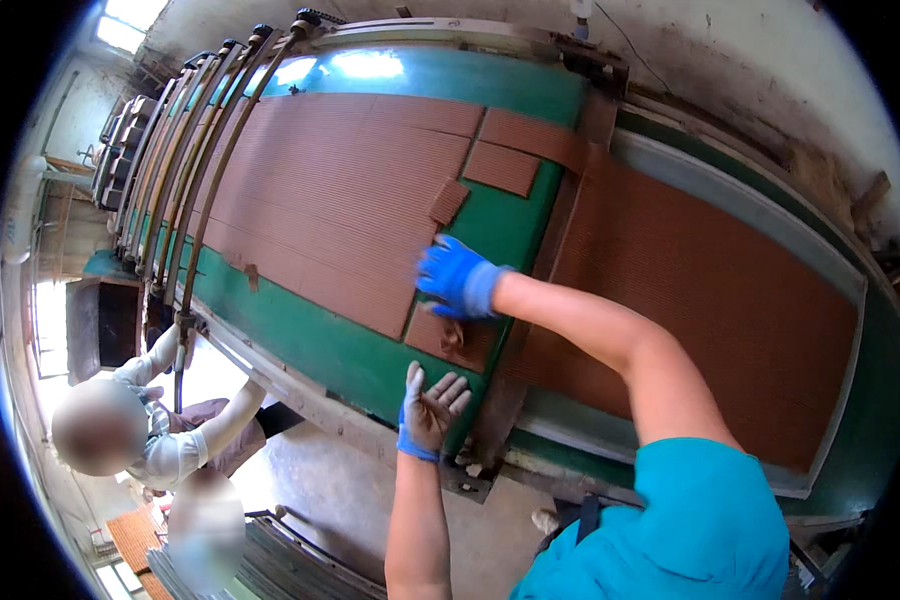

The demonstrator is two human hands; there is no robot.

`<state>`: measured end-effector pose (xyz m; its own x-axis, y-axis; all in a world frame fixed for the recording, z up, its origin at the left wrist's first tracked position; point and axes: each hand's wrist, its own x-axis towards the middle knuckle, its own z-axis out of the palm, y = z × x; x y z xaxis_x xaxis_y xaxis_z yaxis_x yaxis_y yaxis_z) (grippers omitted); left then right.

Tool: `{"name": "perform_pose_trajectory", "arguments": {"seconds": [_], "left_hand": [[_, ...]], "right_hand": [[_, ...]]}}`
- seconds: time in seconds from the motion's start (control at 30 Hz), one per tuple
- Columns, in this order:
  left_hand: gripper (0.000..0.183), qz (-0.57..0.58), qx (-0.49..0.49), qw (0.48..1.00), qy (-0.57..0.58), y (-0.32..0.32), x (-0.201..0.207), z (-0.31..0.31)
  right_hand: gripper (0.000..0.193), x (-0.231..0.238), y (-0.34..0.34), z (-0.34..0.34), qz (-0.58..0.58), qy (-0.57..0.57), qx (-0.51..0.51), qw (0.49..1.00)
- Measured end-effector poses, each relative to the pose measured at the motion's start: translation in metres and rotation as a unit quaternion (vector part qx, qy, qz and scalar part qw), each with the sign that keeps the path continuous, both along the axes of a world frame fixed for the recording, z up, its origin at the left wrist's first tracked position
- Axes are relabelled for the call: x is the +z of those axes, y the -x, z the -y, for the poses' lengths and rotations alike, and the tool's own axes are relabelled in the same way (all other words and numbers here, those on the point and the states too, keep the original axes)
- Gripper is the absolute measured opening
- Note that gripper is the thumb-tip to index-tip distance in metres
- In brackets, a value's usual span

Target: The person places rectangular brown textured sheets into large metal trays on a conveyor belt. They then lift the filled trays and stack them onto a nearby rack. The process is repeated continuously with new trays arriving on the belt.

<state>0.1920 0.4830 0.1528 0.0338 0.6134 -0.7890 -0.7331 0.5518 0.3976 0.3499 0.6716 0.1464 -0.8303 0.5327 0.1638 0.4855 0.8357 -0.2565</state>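
right hand (pixel 457 280) is kinda blurry, can't tell if it's gripping, small ribbed brown piece (pixel 450 202) just beyond it, big ribbed sheet (pixel 320 200) to its left; left hand (pixel 434 410) palm up, fingers apart

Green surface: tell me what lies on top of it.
Ribbed brown sheets and small pieces lie on the green surface. Whatever they and the right hand cover cannot be seen.
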Motion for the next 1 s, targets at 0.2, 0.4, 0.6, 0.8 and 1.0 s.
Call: {"name": "perform_pose_trajectory", "arguments": {"seconds": [0.2, 0.4, 0.6, 0.8, 1.0], "left_hand": [[0.062, -0.025, -0.072, 0.996, -0.039, -0.024, -0.002, -0.003], [0.068, -0.018, -0.083, 0.996, -0.015, -0.044, 0.001, 0.0], [0.071, -0.037, -0.123, 0.991, -0.032, -0.061, -0.006, 0.012], [0.069, -0.015, -0.11, 0.994, -0.002, -0.093, -0.013, -0.004], [0.035, 0.082, -0.079, 0.99, -0.088, -0.093, 0.013, 0.022]], "right_hand": [[0.038, -0.011, -0.033, -0.054, -0.165, -0.166, -0.141, 0.962], [0.038, -0.021, -0.095, -0.061, -0.101, -0.092, -0.106, 0.985], [0.027, -0.046, -0.157, -0.155, -0.215, -0.127, -0.468, 0.848], [0.028, -0.049, -0.083, 0.043, -0.12, -0.008, -0.346, 0.93], [0.022, -0.01, -0.031, 0.195, -0.33, 0.166, -0.322, 0.872]]}}
